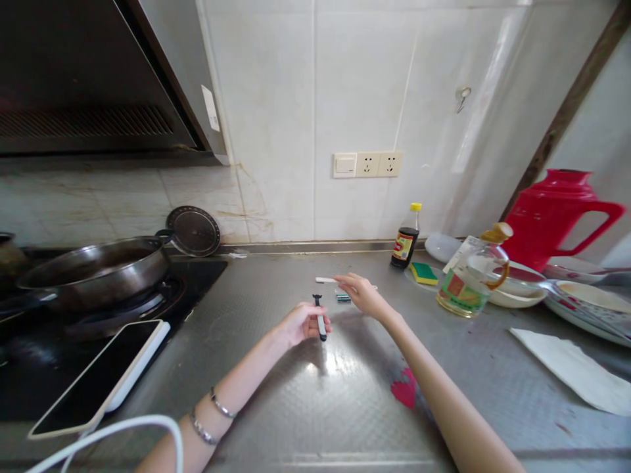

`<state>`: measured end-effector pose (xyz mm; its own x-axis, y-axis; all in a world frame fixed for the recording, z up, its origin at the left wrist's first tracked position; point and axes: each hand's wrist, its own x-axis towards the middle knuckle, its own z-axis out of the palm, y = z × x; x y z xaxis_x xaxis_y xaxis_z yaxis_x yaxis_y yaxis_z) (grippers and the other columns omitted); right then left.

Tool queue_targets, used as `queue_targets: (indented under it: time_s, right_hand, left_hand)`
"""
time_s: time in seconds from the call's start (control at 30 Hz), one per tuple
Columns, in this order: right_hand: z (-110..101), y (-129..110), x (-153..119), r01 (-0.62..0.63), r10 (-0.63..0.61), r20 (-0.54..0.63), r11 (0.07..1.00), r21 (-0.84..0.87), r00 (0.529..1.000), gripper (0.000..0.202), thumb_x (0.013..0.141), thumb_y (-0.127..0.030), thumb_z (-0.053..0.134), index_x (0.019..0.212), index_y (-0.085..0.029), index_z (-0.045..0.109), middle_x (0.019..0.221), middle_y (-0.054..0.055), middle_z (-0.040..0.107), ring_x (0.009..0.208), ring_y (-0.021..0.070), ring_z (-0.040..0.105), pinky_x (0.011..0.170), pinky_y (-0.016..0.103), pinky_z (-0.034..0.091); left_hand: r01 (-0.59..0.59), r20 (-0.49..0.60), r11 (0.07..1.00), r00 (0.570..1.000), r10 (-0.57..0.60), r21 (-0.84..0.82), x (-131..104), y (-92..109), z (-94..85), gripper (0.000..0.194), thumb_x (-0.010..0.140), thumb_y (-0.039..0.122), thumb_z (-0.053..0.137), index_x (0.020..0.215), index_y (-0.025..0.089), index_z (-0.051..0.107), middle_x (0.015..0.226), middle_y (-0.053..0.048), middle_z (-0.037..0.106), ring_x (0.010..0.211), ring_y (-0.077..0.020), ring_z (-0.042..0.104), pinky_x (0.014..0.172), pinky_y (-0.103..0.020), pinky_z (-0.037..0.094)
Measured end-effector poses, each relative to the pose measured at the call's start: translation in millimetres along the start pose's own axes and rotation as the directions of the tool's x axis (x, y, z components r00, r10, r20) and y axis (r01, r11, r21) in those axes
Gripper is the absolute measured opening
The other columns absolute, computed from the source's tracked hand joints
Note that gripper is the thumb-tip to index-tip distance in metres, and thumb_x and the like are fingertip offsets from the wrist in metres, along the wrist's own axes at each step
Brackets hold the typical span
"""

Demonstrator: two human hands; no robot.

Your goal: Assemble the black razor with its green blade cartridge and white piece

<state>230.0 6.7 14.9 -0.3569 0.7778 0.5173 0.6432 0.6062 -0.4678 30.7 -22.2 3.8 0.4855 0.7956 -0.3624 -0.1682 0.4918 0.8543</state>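
Note:
A slim white and black handle (pixel 321 324) with a small dark forked head is held upright in my left hand (pixel 302 323), its fingers closed round it. Beyond it and to the right, my right hand (pixel 359 293) reaches over the steel counter, fingertips closed on the right end of a thin white stick-like item (pixel 325 280). Small dark green and silver pieces (pixel 343 297) lie on the counter just beneath the right hand, partly covered by it.
At the left, a steel pan (pixel 103 269) sits on the black stove, with a phone (pixel 98 381) in front. Along the right stand a soy sauce bottle (pixel 404 244), a sponge (pixel 424 274), an oil jug (pixel 461 286), a red thermos (pixel 547 217), dishes and a white napkin (pixel 572 368).

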Motion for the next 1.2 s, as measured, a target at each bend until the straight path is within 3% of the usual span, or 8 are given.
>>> queue_targets:
  time_s: [0.33, 0.53, 1.2]
  right_hand:
    - [5, 4, -12, 0.089, -0.086, 0.048, 0.995, -0.053, 0.995, 0.031, 0.088, -0.021, 0.043, 0.112, -0.023, 0.062, 0.081, 0.006, 0.059, 0.074, 0.0149, 0.056, 0.069, 0.025, 0.041]
    - [5, 3, -14, 0.053, -0.053, 0.019, 0.999, -0.013, 0.998, 0.031, 0.088, -0.019, 0.043, 0.112, -0.02, 0.063, 0.081, 0.006, 0.059, 0.074, 0.0148, 0.056, 0.069, 0.025, 0.041]
    - [2, -4, -15, -0.001, -0.002, 0.083, 1.0, 0.029, 0.997, 0.029, 0.086, -0.02, 0.046, 0.108, -0.02, 0.065, 0.083, 0.006, 0.063, 0.077, 0.016, 0.059, 0.073, 0.026, 0.042]
  left_hand:
    - [0.035, -0.02, 0.999, 0.999, -0.035, -0.008, 1, 0, 0.1, 0.003, 0.074, 0.013, 0.055, 0.074, 0.011, 0.052, 0.057, -0.003, 0.062, 0.047, -0.0149, 0.061, 0.048, -0.025, 0.048]
    - [0.043, -0.02, 0.999, 0.999, -0.043, 0.0, 3, -2, -0.8, 0.005, 0.072, 0.013, 0.056, 0.075, 0.012, 0.052, 0.056, -0.002, 0.061, 0.046, -0.0142, 0.061, 0.048, -0.024, 0.048]
    - [0.056, 0.038, 0.998, 0.998, -0.056, 0.01, 5, -8, -1.6, 0.009, 0.069, 0.015, 0.059, 0.074, 0.012, 0.052, 0.057, -0.002, 0.061, 0.048, -0.0148, 0.061, 0.053, -0.027, 0.049]
